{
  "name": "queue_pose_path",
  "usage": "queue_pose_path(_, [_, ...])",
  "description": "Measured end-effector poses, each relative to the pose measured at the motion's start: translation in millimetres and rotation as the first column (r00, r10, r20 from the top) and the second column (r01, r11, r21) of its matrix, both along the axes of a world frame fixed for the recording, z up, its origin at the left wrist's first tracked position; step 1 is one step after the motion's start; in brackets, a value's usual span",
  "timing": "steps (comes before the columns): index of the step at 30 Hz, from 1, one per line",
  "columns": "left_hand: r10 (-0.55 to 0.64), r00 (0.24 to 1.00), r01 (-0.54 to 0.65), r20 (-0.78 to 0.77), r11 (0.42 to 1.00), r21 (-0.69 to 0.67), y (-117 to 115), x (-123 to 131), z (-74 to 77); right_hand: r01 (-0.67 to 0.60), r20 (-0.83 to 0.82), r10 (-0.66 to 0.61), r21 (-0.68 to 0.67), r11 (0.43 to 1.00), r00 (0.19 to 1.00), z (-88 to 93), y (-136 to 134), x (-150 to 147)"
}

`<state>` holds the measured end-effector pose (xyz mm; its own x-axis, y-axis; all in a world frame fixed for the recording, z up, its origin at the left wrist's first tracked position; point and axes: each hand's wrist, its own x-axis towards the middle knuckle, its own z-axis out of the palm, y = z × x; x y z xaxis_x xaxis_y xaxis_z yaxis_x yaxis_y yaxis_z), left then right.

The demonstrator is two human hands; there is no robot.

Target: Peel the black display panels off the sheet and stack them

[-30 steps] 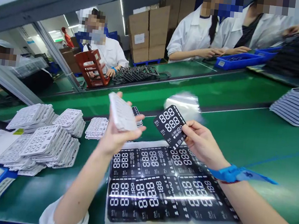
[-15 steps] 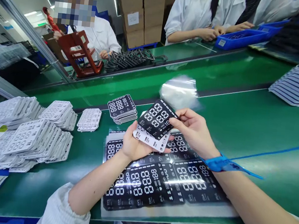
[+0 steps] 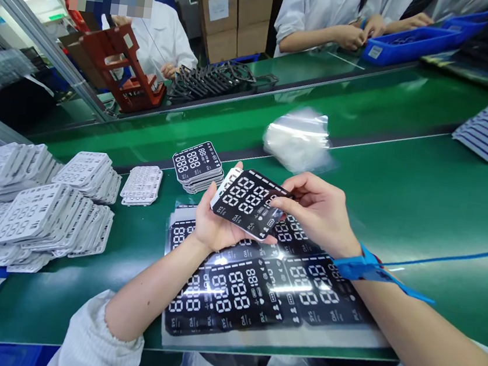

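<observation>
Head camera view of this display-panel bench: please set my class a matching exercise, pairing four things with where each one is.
Things
1. Blue wrist strap
2. Clear crumpled plastic bag
3. Small stack of black digit panels
4. Blue plastic tray

Places
A. On the far green bench
B. Around the person's right wrist
C. Next to a small stack of white panels
D. Beyond the hand-held black digit panel

Right pairs: 1-B, 2-D, 3-C, 4-A
</observation>
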<state>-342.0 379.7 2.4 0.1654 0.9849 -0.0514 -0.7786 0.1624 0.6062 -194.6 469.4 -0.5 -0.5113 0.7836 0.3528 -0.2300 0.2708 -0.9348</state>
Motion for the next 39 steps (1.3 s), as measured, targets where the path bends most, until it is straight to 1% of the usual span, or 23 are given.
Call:
queue_pose_path(7, [0.026,0.999,-0.027,-0.039,0.999,-0.047,0.1,1.7,1.4,0.035,0.015,-0.035,0.015,0.999,0.999,-0.4,-1.1,0.2])
queue_pose_path(16, [0.014,1.0,-0.014,-0.002,1.0,-0.007,0.0,1.0,-1.7,0.031,0.052,-0.034,0.059,0.998,0.998,0.0,-1.1,1.1])
queue_pose_path(21, [0.009,1.0,-0.009,-0.007,1.0,-0.017,-0.9,1.3,-1.8,0.037,0.088,-0.045,0.091,0.995,0.995,-1.0,-1.1,1.8])
queue_pose_path(29, [-0.003,0.999,0.003,0.054,1.0,0.002,-0.6,-0.1,-4.3,0.031,0.129,-0.043,0.095,0.995,0.991,-3.5,-0.3,2.3])
queue_pose_path(33, [0.003,0.998,-0.002,0.065,1.0,-0.023,-1.3,-0.9,-5.7,0.02,0.15,-0.036,0.11,0.994,0.988,-2.5,-0.5,2.3])
queue_pose_path(39, [0.003,0.999,-0.003,0.045,1.0,-0.008,-0.8,-1.1,-6.7,0.001,0.197,-0.039,0.189,0.982,0.98,-6.0,1.5,3.5])
